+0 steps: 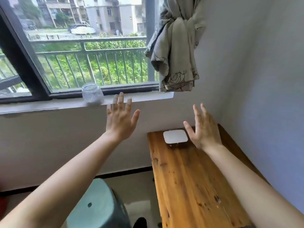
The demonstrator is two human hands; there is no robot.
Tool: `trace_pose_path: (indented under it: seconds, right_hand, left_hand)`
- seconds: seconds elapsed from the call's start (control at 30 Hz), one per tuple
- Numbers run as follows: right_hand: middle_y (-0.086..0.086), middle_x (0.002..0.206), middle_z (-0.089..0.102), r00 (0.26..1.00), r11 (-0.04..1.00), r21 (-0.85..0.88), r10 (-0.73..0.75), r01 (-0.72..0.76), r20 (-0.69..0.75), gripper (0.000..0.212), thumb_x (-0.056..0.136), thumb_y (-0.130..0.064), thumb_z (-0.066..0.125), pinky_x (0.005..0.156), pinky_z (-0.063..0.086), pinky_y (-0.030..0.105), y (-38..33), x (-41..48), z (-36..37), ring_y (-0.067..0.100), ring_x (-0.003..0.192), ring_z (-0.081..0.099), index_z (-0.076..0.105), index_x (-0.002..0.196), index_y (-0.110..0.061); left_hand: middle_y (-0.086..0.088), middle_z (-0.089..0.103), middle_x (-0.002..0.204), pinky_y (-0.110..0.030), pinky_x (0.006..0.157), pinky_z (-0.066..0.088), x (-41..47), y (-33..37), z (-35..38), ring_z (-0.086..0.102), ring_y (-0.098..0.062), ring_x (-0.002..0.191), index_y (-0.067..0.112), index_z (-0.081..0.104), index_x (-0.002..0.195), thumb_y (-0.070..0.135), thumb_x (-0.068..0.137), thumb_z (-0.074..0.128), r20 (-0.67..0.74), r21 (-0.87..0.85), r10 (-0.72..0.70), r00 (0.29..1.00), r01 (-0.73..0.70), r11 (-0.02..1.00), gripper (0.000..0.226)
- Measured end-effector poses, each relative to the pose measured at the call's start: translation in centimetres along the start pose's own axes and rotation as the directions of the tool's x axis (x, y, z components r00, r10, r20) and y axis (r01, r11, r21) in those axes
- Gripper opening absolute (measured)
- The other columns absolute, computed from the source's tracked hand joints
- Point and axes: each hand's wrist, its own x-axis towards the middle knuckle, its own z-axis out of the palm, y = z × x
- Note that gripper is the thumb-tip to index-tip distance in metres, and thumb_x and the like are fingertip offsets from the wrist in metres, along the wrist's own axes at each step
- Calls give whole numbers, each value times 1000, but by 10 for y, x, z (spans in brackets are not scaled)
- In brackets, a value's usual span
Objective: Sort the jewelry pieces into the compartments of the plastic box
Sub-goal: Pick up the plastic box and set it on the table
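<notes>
Both my arms are stretched forward with the fingers spread and nothing in either hand. My left hand is raised in front of the wall below the window sill, left of the table. My right hand hovers over the far end of the wooden table. Just left of my right hand, a white rounded-square box lies on a dark base at the table's far end, its lid closed. No jewelry pieces are visible.
A glass jar stands on the window sill. A knotted grey curtain hangs above the table's far end. A teal plastic stool stands on the floor left of the table. The wall runs along the table's right side.
</notes>
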Motion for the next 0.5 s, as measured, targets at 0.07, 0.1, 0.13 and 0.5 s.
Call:
trace_pose_path:
  seconds: [0.07, 0.1, 0.13, 0.5]
  right_hand:
    - [16, 167, 10, 995, 994, -60, 92, -90, 46, 76, 99, -62, 33, 116, 29, 53, 11, 23, 31, 36, 150, 23, 9, 159, -23]
    - [16, 167, 10, 987, 986, -91, 146, -140, 63, 77, 98, -63, 30, 117, 28, 53, 16, 35, 46, 36, 150, 23, 8, 159, -22]
    - [16, 167, 10, 978, 976, -119, 194, -184, 79, 78, 98, -65, 28, 117, 27, 52, 19, 47, 58, 36, 150, 22, 7, 159, -22]
    - [21, 163, 24, 892, 881, -243, 441, -407, 105, 76, 99, -62, 24, 115, 31, 52, 41, 110, 95, 38, 147, 29, 19, 157, -15]
  left_hand:
    - [-19, 13, 164, -56, 119, 12, 34, -15, 44, 7, -35, 151, 12, 26, 153, 52, 99, 28, 73, -12, 14, 997, -13, 1000, 67]
    - [-19, 13, 164, -56, 119, 12, 52, -22, 65, 7, -36, 151, 12, 26, 153, 53, 99, 27, 110, -19, 26, 994, -25, 1000, 68]
    - [-19, 13, 164, -56, 119, 12, 69, -27, 84, 7, -36, 151, 13, 25, 154, 53, 99, 26, 146, -25, 38, 989, -34, 999, 68]
    - [-18, 16, 164, -54, 120, 13, 174, -9, 188, 6, -35, 152, 14, 27, 153, 54, 100, 20, 333, -101, 284, 899, -265, 959, 67]
